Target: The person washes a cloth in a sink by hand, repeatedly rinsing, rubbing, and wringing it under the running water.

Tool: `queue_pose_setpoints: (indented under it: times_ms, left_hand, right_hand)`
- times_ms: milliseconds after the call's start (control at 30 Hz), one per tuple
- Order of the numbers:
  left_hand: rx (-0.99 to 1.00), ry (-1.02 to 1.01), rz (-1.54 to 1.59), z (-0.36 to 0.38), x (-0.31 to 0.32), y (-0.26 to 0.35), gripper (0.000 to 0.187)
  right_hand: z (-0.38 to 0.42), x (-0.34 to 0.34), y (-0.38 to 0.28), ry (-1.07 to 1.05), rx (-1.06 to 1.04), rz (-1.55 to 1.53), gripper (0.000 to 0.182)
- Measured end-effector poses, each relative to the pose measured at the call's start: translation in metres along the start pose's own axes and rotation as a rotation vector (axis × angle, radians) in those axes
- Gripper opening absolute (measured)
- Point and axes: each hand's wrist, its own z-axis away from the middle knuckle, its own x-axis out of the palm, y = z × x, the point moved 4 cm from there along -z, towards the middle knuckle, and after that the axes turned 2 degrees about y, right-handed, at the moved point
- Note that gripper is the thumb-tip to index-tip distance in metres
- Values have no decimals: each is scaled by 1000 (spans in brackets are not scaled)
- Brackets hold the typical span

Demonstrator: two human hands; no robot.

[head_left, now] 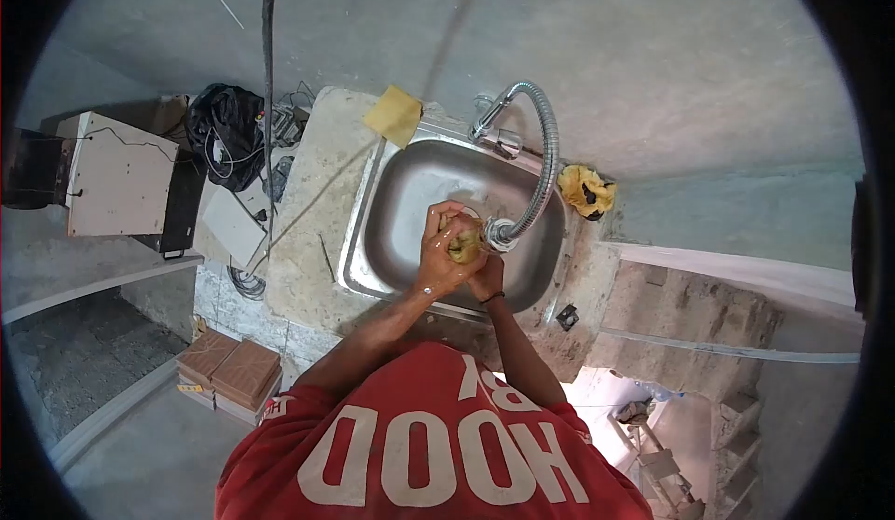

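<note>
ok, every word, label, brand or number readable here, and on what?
"HOOD": red shirt, upside down in view.
"BY": same shirt, folded, less certain.
Left sleeve: small white lettering, too small to read fully.
Brown stack: small side marks, unreadable.

The left hand (447, 261) and right hand (488, 279) hold 1 yellow-green fruit (462, 246) beside the faucet head (501, 232) over the metal sink (403, 198).

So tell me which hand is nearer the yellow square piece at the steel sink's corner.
Left. The left hand is bodyward and right of the yellow square piece; the right hand is farther off in both directions.
</note>
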Motion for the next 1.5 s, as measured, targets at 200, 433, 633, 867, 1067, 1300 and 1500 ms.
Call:
queue_pose_setpoints:
  times_ms: [200,433,633,867,1067,1300,1500]
  left_hand:
    - [-33,-101,145,-6,-18,-15,42]
    - [-373,-123,416,-5,-26,-60,45]
    - [-960,134,897,3,7,-102,55]
    - [-966,28,1388,24,51,-104,68]
    - [-1028,-99,1228,26,68,-113,55]
    - [-838,288,600,-3,50,-76,59]
    - [-451,157,504,-1,37,-82,71]
  right_hand:
    - [-4,1,12,154,139,-396,69]
    - [20,-57,-74,284,-118,480,81]
    - [45,-68,-89,164,4,621,73]
    - [48,-79,-85,13,240,322,62]
    - [48,-59,-68,-151,317,-7,65]
    - [37,-28,-36,-199,194,-310,82]
    - [30,-36,-48,-147,136,33,83]
